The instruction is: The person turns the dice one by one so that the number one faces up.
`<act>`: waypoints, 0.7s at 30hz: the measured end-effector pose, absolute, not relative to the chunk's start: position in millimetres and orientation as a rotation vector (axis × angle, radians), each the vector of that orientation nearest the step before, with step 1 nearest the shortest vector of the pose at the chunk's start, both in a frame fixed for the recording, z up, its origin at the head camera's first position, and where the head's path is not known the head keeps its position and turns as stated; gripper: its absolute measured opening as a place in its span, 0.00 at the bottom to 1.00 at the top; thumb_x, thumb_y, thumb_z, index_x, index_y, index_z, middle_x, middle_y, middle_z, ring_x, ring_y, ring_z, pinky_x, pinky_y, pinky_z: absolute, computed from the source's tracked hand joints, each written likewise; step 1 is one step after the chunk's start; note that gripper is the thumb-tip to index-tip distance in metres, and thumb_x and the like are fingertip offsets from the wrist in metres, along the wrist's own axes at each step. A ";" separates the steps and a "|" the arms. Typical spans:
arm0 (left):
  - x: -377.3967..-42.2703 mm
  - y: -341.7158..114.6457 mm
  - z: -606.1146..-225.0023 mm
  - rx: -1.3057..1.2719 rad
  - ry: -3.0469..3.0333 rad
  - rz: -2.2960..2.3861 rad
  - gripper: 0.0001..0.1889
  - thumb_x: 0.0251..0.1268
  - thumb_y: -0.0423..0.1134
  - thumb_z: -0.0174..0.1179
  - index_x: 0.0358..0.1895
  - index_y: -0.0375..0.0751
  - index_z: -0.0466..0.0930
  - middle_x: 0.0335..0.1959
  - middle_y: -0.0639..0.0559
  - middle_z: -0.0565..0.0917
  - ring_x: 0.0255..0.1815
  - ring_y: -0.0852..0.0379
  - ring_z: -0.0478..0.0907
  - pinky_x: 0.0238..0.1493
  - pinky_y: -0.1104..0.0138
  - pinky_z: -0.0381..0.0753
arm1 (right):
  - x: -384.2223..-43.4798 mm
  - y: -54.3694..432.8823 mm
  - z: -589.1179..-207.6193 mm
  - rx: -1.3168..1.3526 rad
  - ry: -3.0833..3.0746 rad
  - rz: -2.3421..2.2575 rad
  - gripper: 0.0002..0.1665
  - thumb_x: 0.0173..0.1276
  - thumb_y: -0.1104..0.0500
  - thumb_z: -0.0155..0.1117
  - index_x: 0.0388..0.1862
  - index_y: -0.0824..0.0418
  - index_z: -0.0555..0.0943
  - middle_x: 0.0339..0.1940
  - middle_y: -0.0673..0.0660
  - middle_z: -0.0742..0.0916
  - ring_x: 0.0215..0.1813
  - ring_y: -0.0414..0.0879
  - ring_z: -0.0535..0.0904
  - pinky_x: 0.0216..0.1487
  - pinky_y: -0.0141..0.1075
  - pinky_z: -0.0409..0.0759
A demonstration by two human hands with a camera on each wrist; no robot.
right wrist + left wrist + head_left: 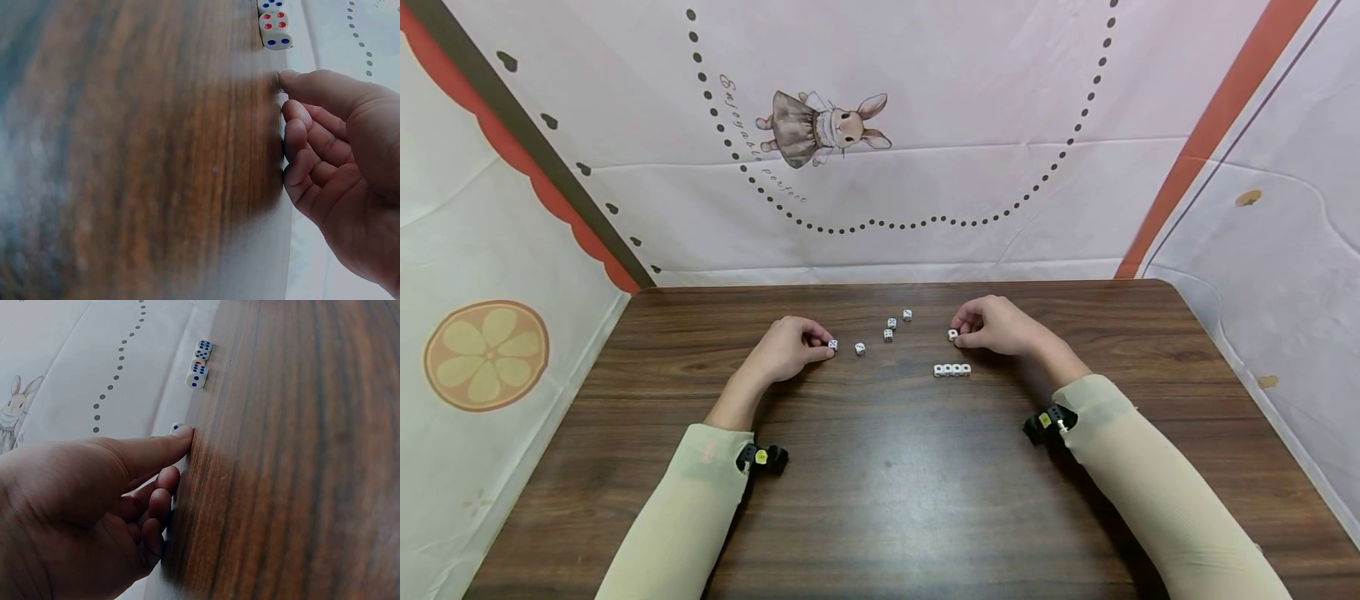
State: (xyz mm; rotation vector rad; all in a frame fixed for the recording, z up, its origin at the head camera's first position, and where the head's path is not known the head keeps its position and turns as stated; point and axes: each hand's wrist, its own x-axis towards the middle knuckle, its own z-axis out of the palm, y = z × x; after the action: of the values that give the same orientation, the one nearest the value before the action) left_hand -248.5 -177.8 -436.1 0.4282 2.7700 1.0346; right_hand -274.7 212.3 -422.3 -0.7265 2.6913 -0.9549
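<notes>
My left hand (pixel 786 347) pinches a white die (pixel 832 344) between thumb and fingertips, low over the brown wooden table (pixel 865 500). In the left wrist view most of that die (pixel 177 427) is hidden behind the thumb. Over to the right, my right hand (pixel 997 325) holds another white die (pixel 952 334) the same way, its top face showing one large dot. Just in front of this hand, several dice stand side by side in a short straight row (pixel 952 370), each with a single dot on top.
Between the hands lie several loose dice, among them one near the left fingers (pixel 860 348) and one farthest back (pixel 907 315). A white cloth wall (pixel 925 183) with a printed rabbit rises behind the table, and cloth also borders both sides.
</notes>
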 end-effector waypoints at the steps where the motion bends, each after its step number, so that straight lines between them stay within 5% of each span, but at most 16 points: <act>1: -248.4 -177.8 -436.0 0.427 2.770 1.035 0.06 0.70 0.39 0.74 0.43 0.42 0.91 0.36 0.51 0.84 0.37 0.54 0.77 0.42 0.60 0.75 | -274.7 212.4 -422.3 -0.729 2.692 -0.953 0.08 0.66 0.61 0.79 0.42 0.59 0.88 0.32 0.49 0.87 0.38 0.45 0.81 0.44 0.42 0.77; 21: -250.8 -179.1 -438.3 0.425 2.763 1.027 0.07 0.70 0.39 0.74 0.44 0.42 0.91 0.37 0.51 0.85 0.37 0.53 0.77 0.41 0.60 0.76 | -272.5 215.6 -420.5 -0.719 2.707 -0.936 0.04 0.69 0.61 0.77 0.38 0.56 0.87 0.30 0.47 0.87 0.35 0.44 0.80 0.41 0.41 0.77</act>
State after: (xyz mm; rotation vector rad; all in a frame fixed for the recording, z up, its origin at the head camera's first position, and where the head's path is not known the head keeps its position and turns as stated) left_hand -250.8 -179.1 -438.3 0.4248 2.7627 1.0265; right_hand -272.5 215.6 -420.5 -0.7186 2.7068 -0.9360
